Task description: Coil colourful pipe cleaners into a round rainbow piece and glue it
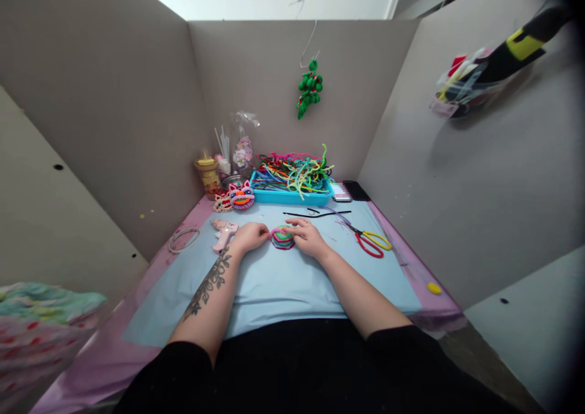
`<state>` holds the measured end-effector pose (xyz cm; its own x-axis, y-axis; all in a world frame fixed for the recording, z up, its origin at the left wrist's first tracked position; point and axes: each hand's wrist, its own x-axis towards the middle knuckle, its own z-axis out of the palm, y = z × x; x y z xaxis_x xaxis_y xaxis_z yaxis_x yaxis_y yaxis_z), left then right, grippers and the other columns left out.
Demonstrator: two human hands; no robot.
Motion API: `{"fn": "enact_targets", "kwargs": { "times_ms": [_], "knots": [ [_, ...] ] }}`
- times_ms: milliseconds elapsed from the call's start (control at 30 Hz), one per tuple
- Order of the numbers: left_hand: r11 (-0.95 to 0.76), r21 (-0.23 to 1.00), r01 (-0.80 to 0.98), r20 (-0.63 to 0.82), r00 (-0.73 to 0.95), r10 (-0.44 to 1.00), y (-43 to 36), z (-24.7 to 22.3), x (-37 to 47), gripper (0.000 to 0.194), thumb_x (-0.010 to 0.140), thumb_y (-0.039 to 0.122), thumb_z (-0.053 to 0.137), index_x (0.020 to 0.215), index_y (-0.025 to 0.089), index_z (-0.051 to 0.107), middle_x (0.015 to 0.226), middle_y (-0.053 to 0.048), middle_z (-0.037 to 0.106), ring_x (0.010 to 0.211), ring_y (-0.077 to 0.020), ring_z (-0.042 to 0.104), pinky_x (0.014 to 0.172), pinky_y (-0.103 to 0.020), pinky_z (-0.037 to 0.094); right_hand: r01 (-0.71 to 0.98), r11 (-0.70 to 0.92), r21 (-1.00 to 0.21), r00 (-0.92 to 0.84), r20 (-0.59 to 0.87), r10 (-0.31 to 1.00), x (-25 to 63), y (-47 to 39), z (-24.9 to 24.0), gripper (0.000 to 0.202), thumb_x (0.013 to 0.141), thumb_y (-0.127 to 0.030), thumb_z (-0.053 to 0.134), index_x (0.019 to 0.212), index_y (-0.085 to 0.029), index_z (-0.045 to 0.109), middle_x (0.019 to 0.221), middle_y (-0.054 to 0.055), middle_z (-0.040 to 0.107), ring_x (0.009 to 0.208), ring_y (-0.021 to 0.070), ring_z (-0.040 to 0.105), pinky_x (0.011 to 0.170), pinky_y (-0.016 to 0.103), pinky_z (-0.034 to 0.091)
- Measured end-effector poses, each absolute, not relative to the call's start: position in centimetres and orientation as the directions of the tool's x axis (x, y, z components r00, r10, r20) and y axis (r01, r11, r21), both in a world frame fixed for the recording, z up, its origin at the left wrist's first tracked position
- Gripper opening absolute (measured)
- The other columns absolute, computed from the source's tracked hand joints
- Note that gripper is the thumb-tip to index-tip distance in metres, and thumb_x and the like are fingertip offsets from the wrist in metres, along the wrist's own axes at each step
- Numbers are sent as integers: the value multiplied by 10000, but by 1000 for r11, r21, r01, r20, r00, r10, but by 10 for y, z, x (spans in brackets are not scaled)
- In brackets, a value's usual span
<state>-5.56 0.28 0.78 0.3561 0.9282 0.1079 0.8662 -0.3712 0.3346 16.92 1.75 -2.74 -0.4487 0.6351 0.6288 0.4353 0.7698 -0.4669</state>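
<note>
A small round piece of coiled, colourful fuzzy stems lies on the light blue sheet between my hands. At its left edge, my left hand pinches a pink fuzzy stem that runs along the top of the piece. My right hand rests on the right side of the piece, its fingers bent over the top and holding it. A pale pink glue gun lies just left of my left hand. Scissors with red and yellow handles lie to the right of my right hand.
Behind my hands stands a blue tray heaped with fuzzy stems. Left of it are a finished-looking lion-like face and a brown cup. Black stems lie before the tray. A white ring is far left, a yellow disc far right.
</note>
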Motion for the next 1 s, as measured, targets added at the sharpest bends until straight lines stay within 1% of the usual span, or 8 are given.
{"fn": "enact_targets", "kwargs": {
  "times_ms": [233,333,433,533,600,667,800,1000],
  "knots": [
    [-372,329,868,108,357,928,5,5,-56,262,807,335,479,850,196,697,795,-48,698,686,-165,596,613,-235,391,413,758,-505,-450,611,651,168,14,-25,452,663,-41,441,947,-258,719,1117,45,613,981,199,515,915,407,415],
    [-370,329,869,109,354,929,3,7,-56,266,808,338,481,851,188,697,805,-53,698,684,-162,594,613,-231,392,337,701,-628,-324,622,713,167,12,-19,449,676,-77,427,1000,-238,694,1102,52,608,995,191,537,901,369,429],
    [-370,329,869,109,354,929,1,9,-55,269,810,338,481,853,185,698,811,-53,699,690,-163,596,613,-229,393,288,560,-776,-108,555,825,171,14,-14,508,678,-110,404,1124,-219,622,1094,60,600,922,174,559,795,314,469],
    [-368,327,870,111,351,930,1,9,-55,263,810,335,484,853,187,698,817,-53,701,709,-166,600,625,-229,398,401,368,-839,80,432,898,179,20,-13,543,684,-115,375,1183,-182,579,1052,78,602,882,177,555,794,313,458],
    [-365,330,871,108,349,931,2,8,-55,259,809,332,486,855,189,698,821,-52,702,718,-167,603,634,-229,401,590,274,-759,6,343,939,184,22,-14,486,689,-103,381,1094,-163,644,1020,90,602,900,192,547,838,317,429],
    [-368,333,868,107,353,929,3,8,-55,263,812,340,485,856,190,696,822,-52,702,715,-167,603,636,-229,402,771,271,-576,-173,220,960,188,20,-14,413,690,-91,418,974,-179,704,983,91,601,932,210,535,855,304,401],
    [-381,334,862,110,365,924,4,6,-55,265,813,350,482,846,192,692,808,-48,700,704,-166,600,623,-230,395,903,355,-241,-356,43,934,186,3,-9,355,710,-117,481,943,-241,718,959,105,578,969,258,502,766,304,391],
    [-381,329,864,108,366,924,5,4,-56,267,808,335,478,854,189,696,824,-54,702,715,-169,604,631,-231,398,940,329,-90,-334,-39,942,182,-9,5,337,807,-210,444,1048,-242,678,1086,155,530,1005,297,481,741,340,391]
  ]
}}
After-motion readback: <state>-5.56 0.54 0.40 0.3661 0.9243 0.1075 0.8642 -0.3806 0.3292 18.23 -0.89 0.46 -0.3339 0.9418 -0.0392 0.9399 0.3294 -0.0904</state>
